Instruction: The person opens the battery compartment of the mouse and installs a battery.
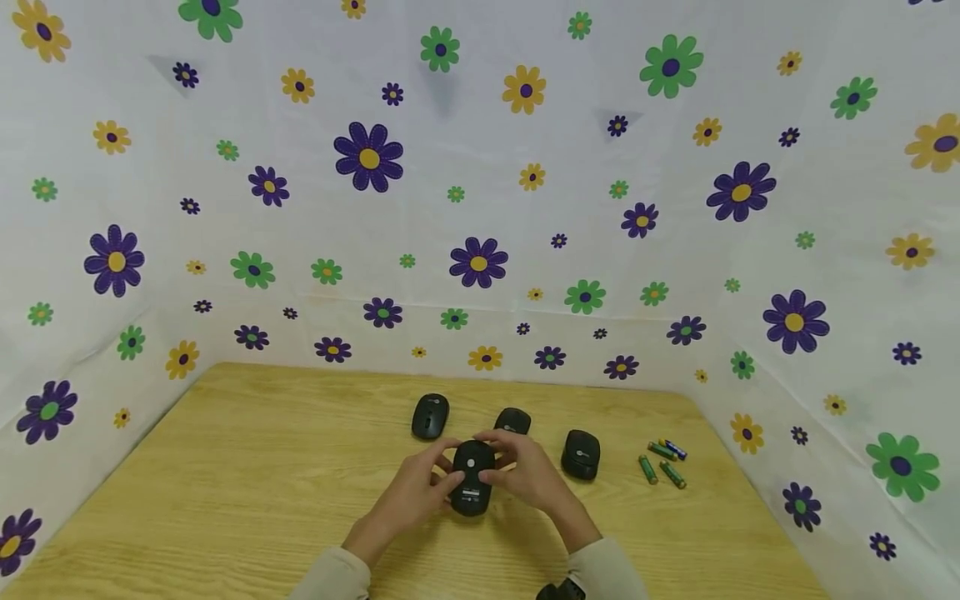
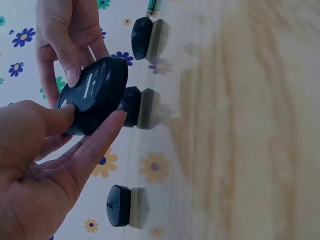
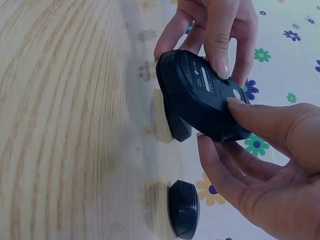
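Both hands hold one black computer mouse [image 1: 471, 492] above the table, its underside with a white label turned up toward me. The left hand [image 1: 414, 490] grips its left side, the thumb lying on the underside. From the other side the right hand [image 1: 531, 473] grips it the same way, thumb on the underside and fingers around the edge. In the left wrist view the mouse [image 2: 102, 90] is tilted between the two hands. The right wrist view shows both thumbs on the label side of the mouse [image 3: 200, 92].
Three more black mice stand behind and beside the hands: one at left [image 1: 431, 417], one partly hidden by the right hand [image 1: 513, 420], one at right [image 1: 581, 455]. Several green batteries [image 1: 672, 475] and a blue battery [image 1: 675, 450] lie farther right. A flowered cloth [image 1: 420, 217] surrounds the wooden table [image 1: 285, 450].
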Demonstrator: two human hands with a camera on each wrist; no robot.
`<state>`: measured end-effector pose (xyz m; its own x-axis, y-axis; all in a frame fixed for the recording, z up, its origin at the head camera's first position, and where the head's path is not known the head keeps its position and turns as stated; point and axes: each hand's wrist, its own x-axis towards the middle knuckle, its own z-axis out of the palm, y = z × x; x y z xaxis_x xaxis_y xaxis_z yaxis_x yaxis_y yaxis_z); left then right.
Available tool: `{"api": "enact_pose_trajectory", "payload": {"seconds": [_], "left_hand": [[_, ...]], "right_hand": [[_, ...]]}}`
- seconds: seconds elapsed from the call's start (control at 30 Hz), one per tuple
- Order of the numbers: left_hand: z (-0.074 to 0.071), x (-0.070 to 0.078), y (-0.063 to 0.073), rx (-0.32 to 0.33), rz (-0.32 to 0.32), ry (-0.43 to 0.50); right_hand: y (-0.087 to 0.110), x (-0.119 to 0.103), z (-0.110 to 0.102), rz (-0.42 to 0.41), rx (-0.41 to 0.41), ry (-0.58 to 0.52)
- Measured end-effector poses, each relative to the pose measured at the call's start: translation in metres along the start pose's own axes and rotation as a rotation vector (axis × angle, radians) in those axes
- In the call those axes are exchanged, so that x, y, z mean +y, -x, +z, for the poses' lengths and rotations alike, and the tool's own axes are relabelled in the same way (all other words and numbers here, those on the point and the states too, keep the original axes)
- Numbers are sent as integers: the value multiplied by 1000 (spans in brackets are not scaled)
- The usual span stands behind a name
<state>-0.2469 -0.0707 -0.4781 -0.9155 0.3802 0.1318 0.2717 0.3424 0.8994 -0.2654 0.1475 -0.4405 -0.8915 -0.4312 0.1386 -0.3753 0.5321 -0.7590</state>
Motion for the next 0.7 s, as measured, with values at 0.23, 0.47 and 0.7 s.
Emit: {"api": "enact_pose_trajectory", "payload": {"seconds": [0.23, 0.47, 0.7], "left_hand": [[-1, -1, 0, -10, -8, 3], [2, 1, 3, -17, -6, -15], [2, 6, 4, -19, -12, -11]], "right_hand": [[1, 1, 3, -11, -2, -15], [6, 3, 6, -15, 11, -5], [8, 2, 5, -11, 24, 8]]}}
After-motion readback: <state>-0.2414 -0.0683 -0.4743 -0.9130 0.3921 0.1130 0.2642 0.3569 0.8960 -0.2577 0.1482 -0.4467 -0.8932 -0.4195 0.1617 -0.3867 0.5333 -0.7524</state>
